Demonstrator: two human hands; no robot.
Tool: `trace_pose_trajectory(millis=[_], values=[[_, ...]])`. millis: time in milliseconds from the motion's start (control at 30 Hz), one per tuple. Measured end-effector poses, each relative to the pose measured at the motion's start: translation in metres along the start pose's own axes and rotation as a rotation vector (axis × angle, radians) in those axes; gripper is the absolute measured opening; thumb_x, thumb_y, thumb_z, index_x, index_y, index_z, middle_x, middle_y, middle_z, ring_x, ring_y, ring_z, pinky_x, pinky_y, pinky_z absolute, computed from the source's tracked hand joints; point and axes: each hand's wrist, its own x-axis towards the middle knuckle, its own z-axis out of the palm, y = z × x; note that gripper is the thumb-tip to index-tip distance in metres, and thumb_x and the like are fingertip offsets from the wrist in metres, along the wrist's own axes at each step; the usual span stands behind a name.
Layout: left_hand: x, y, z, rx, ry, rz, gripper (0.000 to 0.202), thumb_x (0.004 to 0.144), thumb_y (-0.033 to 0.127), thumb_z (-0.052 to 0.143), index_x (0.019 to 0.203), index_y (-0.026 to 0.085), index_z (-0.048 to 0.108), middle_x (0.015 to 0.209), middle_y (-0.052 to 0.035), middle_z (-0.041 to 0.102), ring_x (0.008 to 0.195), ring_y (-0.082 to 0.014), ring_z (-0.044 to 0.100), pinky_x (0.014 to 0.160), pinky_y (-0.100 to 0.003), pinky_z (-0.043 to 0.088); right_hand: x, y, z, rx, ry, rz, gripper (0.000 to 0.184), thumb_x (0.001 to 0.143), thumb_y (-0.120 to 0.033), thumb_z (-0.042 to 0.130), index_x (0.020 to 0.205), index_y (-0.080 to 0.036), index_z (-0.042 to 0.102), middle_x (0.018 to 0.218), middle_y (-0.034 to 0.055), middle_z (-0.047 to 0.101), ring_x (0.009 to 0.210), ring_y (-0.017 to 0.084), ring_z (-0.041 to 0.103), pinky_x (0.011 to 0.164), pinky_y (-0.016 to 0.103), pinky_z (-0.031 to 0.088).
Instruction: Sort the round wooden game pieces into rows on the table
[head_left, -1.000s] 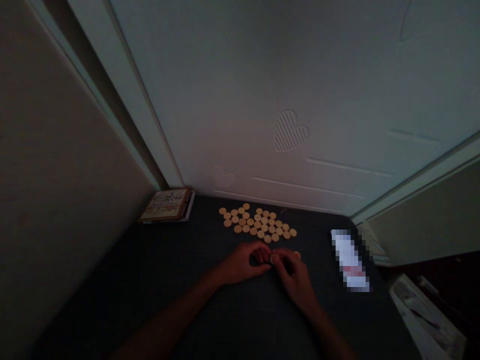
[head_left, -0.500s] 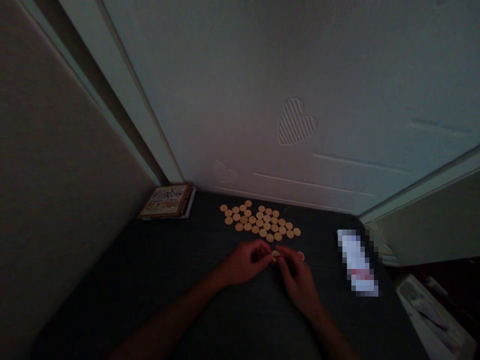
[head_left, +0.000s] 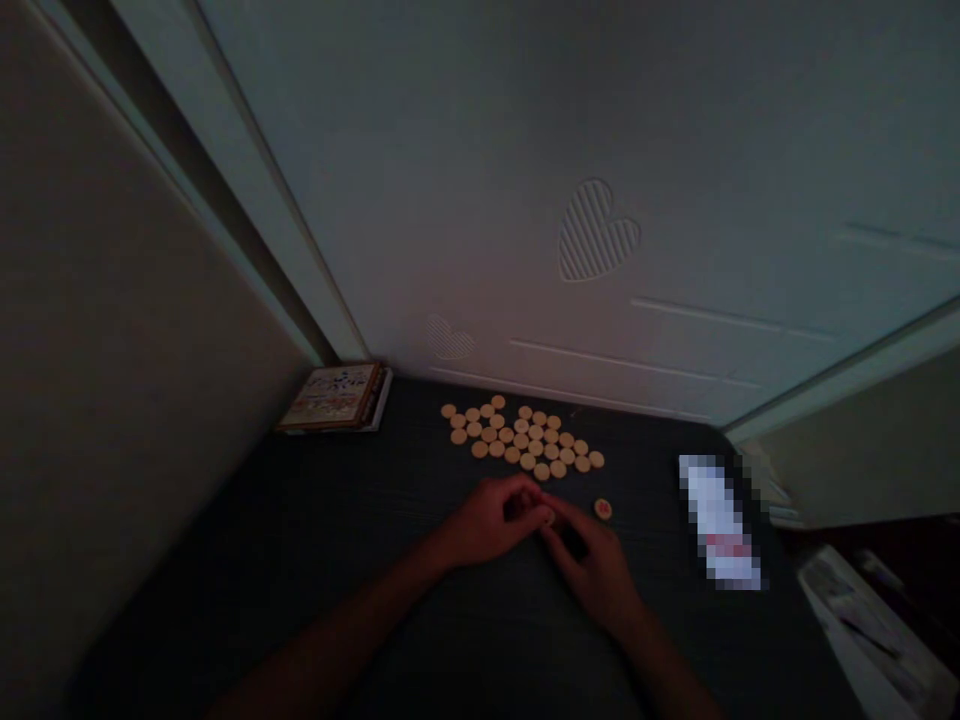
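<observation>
My left hand (head_left: pixel 499 520) and my right hand (head_left: pixel 596 570) meet above the dark table, their fingertips closed on one small round wooden Chinese chess piece (head_left: pixel 550 517). Most of that piece is hidden behind the fingers. Just right of my right hand lies another Chinese chess piece (head_left: pixel 603 509), flat, with a red character facing up. Beyond both hands several pale round pieces (head_left: pixel 535 447) lie flat in a loose, close-set group, with no clear marking visible on them.
At the back left corner of the dark table (head_left: pixel 300 560) lies a small stack of books or boxes (head_left: pixel 334 398). A blurred-out white item (head_left: pixel 716 520) rests near the right edge. The white panel (head_left: pixel 480 220) with raised hearts stands behind the table.
My right fingers have closed further around the held piece, covering more of it. The red-marked piece at the right now shows fully beside my right hand. The view has shifted slightly.
</observation>
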Motion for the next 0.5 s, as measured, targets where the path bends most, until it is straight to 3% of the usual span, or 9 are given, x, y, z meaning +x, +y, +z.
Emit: trace_pose_trajectory(millis=[233, 500], values=[[-0.0013, -0.0017, -0.0002, -0.035, -0.034, -0.025, 0.028, 0.082, 0.043, 0.073, 0.086, 0.016, 0.066, 0.069, 0.0038, 0.059, 0.063, -0.0105, 0.052, 0.059, -0.022, 0.039, -0.0041, 0.0048, 0.0017, -0.072, 0.028, -0.088, 0.034, 0.094, -0.025, 0.063, 0.128, -0.026, 0.065, 0.118, 0.0045, 0.074, 0.102, 0.020, 0.073, 0.091, 0.031, 0.059], [-0.0026, -0.0018, -0.0015, -0.002, -0.079, -0.052, 0.036, 0.076, 0.049, 0.078, 0.077, 0.016, 0.063, 0.065, 0.0043, 0.059, 0.059, -0.0098, 0.052, 0.055, -0.021, 0.036, -0.0082, 0.0091, 0.0010, -0.174, 0.020, -0.154, 0.035, 0.091, -0.021, 0.062, 0.126, -0.026, 0.064, 0.109, 0.0051, 0.076, 0.093, 0.020, 0.073, 0.080, 0.030, 0.061]])
